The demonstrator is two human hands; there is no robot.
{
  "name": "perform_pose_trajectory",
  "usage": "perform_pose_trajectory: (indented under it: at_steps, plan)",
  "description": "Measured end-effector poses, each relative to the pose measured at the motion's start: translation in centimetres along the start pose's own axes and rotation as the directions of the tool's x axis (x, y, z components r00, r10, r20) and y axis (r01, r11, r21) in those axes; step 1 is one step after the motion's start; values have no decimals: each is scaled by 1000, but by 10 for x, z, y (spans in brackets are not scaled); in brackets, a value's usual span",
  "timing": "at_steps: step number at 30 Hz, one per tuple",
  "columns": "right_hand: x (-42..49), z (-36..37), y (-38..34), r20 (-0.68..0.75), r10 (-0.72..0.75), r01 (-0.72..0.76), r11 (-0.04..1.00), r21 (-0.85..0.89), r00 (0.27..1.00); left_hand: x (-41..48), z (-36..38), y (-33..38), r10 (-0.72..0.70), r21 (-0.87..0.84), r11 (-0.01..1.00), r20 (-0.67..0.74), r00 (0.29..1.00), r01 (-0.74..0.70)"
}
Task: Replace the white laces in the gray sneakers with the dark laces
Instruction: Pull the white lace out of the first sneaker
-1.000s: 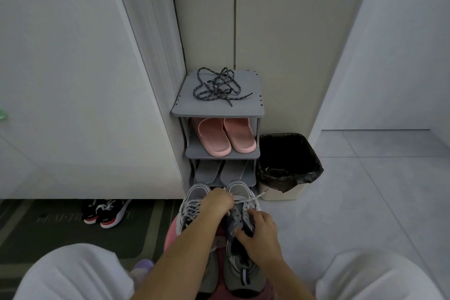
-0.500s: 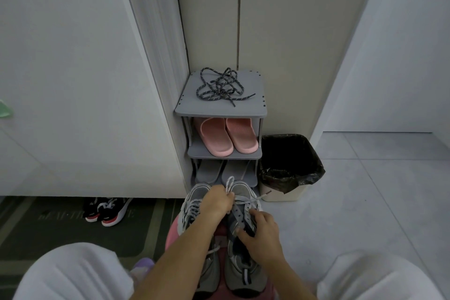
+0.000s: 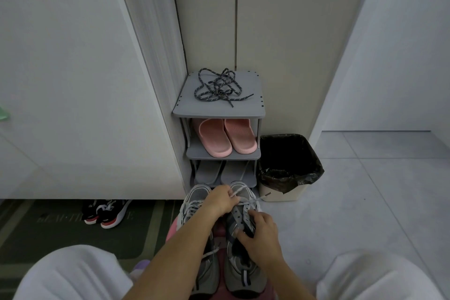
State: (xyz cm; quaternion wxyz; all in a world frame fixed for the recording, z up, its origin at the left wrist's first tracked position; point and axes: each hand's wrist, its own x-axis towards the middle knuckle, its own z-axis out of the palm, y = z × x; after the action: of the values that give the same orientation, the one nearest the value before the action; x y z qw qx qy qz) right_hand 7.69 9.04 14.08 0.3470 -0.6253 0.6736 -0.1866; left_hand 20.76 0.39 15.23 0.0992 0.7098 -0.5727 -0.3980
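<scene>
while gray sneakers [image 3: 243,280] sit between knees, i see left hand [image 3: 222,200] pinching white lace [image 3: 248,201] near toe of one sneaker, right hand [image 3: 261,238] gripping its upper; dark laces [image 3: 218,89] tangled atop shoe rack [image 3: 243,109].
</scene>
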Motion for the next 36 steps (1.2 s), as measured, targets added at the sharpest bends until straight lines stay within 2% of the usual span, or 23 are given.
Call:
perform_pose_trajectory:
  at_steps: [3, 7, 14, 17, 21, 24, 26, 33, 35, 36]
  plan:
    - [0, 0, 0, 0, 1, -1, 1000, -9, 1000, 1, 1, -2, -1, -33, 999, -72, 997, -2]
    - [-1, -1, -1, 4, 4, -4, 1000, -11, 1000, 2, -8, 3, -50, -229, 973, -185, 982, 7]
    - [-1, -2, -2, 12, 18, -18, 1000, -12, 1000, 7, -41, 22, 28, -393, 900, -375, 927, -186]
    - [-1, -2, -2, 18, 21, -21, 1000, -11, 1000, 5, -51, 29, 38, -478, 836, -437, 899, -268]
    - [-1, -3, -3, 20, 23, -23, 1000, -22, 1000, -1, -52, 29, 90, -474, 826, -424, 901, -306]
    - [-1, -3, -3, 20, 24, -24, 999, -23, 1000, -3, -50, 30, 89, -565, 773, -356, 930, -290]
    - [-1, -3, -3, 21, 25, -25, 999, -21, 999, -4, -54, 32, 93, -568, 772, -345, 934, -286]
    - [-1, -3, -4, 24, 20, -19, 999, -36, 999, -6, -57, 28, 68, -563, 750, -456, 887, -347]
    - [-1, -3, -4, 25, 20, -19, 999, -37, 999, -6, -54, 23, 47, -533, 785, -458, 888, -316]
    - [-1, -3, -4, 24, 24, -23, 999, -35, 999, -6, -52, 21, 63, -451, 847, -439, 896, -280]
